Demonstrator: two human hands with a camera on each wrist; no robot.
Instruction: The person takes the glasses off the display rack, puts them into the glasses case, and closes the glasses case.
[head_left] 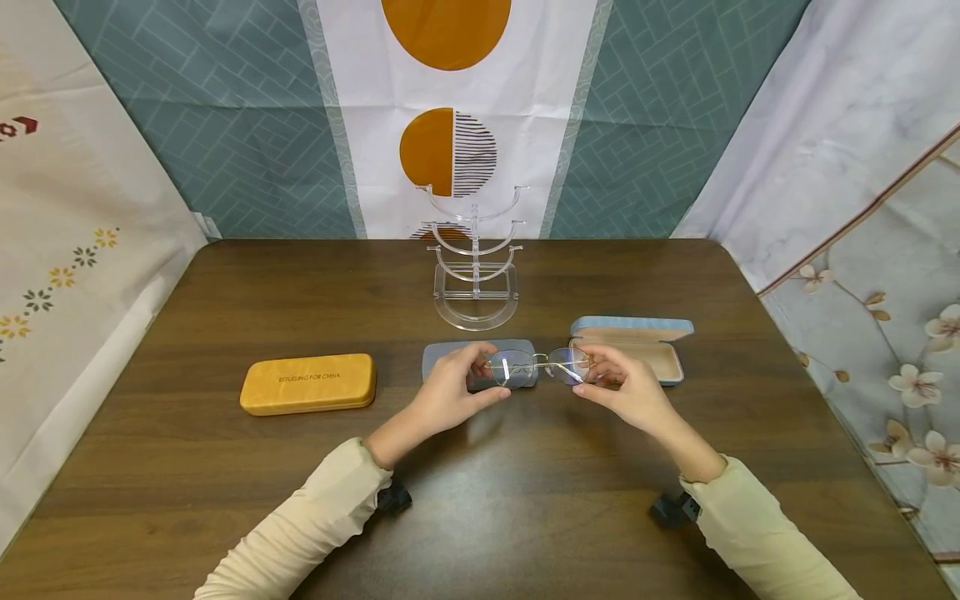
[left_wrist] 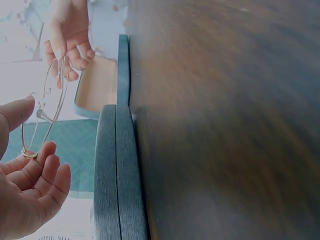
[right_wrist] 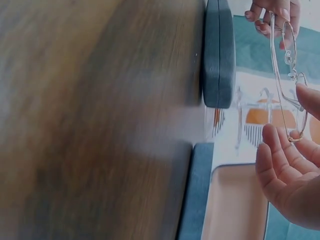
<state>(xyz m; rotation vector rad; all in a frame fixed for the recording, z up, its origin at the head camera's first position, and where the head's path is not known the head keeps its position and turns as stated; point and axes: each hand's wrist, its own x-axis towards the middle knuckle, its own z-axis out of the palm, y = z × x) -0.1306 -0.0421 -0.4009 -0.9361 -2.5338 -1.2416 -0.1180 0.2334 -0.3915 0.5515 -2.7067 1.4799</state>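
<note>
A pair of thin gold-rimmed eyeglasses [head_left: 512, 367] is held up by both hands above the table. My left hand [head_left: 456, 385] pinches the frame at its left end between thumb and fingers. At the other end my right hand [head_left: 633, 390] pinches the frame the same way. The temples look folded in behind the lenses. Just beyond the left hand lies a closed grey glasses case [head_left: 441, 353], partly hidden by that hand and the glasses. Behind the right hand stands an open light-blue glasses case [head_left: 633, 323] with a beige lining, its lid raised.
A closed yellow glasses case [head_left: 307, 385] with lettering lies on the left of the brown wooden table [head_left: 480, 517]. Farther back, a clear tiered display stand [head_left: 476, 287] stands in the middle near the rear edge. Patterned cloths hang behind and on both sides.
</note>
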